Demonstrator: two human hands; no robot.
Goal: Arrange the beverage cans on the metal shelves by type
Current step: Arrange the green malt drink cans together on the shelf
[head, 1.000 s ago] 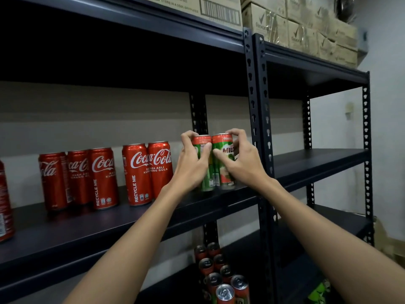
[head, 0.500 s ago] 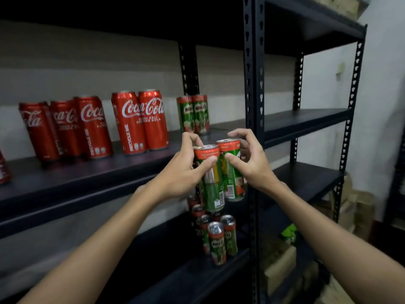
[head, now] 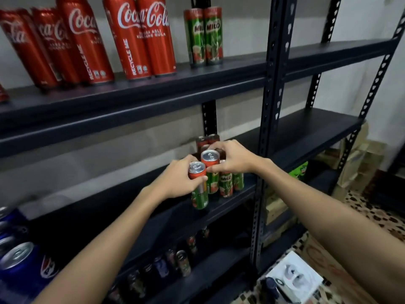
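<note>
Both hands have dropped from the upper shelf (head: 219, 84) to the middle shelf (head: 306, 137). Head view: the left hand (head: 175, 181) wraps a Milo can (head: 198, 187), the right hand (head: 235, 159) pinches a second Milo can (head: 210, 172), beside the Milo cluster (head: 228, 183). Likely the next pair to join the two Milo cans above (head: 203, 36), beside the Coca-Cola cans (head: 140, 38). Slim, green, red-rimmed.

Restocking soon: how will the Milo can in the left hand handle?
The Milo can looks tall and slim, so probably tippy. Its smooth metal may be slippery. Its tab looks unopened, so likely heavy; the left hand grips near its top.
</note>
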